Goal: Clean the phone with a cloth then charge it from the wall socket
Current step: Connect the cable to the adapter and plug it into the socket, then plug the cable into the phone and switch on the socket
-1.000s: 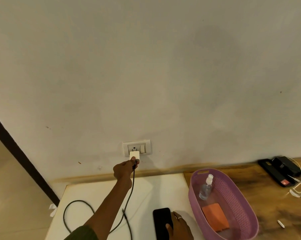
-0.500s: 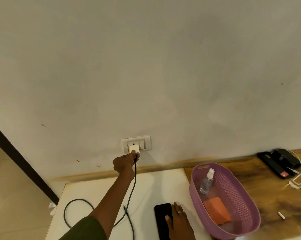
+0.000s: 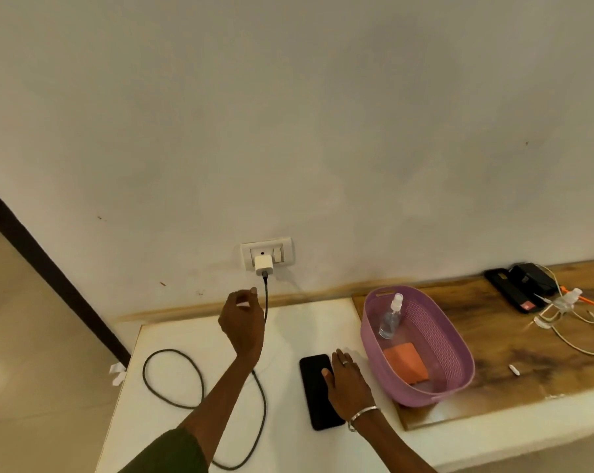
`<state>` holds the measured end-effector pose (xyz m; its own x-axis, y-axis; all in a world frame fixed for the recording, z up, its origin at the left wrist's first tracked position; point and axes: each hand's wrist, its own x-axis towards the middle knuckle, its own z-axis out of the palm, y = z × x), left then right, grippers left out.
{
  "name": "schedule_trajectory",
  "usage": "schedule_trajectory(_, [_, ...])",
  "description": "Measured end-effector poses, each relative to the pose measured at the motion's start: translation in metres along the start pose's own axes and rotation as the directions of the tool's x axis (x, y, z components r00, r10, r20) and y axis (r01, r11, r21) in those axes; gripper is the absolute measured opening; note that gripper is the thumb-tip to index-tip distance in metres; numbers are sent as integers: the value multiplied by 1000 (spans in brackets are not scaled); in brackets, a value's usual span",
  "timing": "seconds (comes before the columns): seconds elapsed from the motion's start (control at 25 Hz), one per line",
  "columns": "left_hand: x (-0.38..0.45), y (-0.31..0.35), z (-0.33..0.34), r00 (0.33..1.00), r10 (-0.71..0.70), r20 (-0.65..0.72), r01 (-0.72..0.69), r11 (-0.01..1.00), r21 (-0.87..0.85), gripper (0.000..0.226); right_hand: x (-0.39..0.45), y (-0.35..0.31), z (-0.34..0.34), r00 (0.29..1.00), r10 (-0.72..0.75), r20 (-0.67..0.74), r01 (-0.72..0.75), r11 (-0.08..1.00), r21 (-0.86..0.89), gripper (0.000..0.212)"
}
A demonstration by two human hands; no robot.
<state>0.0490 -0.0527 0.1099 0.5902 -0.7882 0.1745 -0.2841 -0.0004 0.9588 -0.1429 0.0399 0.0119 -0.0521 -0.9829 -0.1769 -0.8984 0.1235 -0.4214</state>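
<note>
A white charger plug sits in the wall socket, and its dark cable hangs down and loops over the white table. My left hand hovers just below the plug, fingers loosely curled, holding nothing. A black phone lies flat on the table. My right hand rests flat on the phone's right side. The orange cloth lies inside the purple basket.
A clear spray bottle leans in the basket. On the wooden board at the right lie black devices and a tangle of white cables. A dark frame marks the wall's left edge.
My left hand pushed the plug into the socket, let go of it and dropped back below it. My right hand has stayed on the phone.
</note>
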Motion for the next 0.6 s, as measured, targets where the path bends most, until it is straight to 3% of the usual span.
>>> schedule_trajectory(0.08, [-47, -25, -22, 997, 77, 31, -80, 992, 100, 20, -4, -2, -4, 1000, 3, 11, -3, 1000, -10, 55])
schedule_trajectory(0.16, [-91, -59, -42, 989, 57, 137, -94, 956, 278, 25, -10, -5, -7, 1000, 17, 9, -17, 1000, -9, 55])
schedule_trajectory(0.32, [-136, -106, -65, 897, -237, 374, -42, 796, 603, 28, -23, -5, -8, 998, 57, 34, -58, 998, 17, 57])
schedule_trajectory(0.48, [-138, -103, -63, 836, -332, 437, 6, 802, 597, 16, -35, -4, 0, 981, 170, 91, -175, 983, 57, 67])
schedule_trajectory(0.6, [-136, -92, -60, 780, -368, 506, 35, 833, 552, 30, -42, -10, 12, 965, 222, 140, -234, 969, 74, 84])
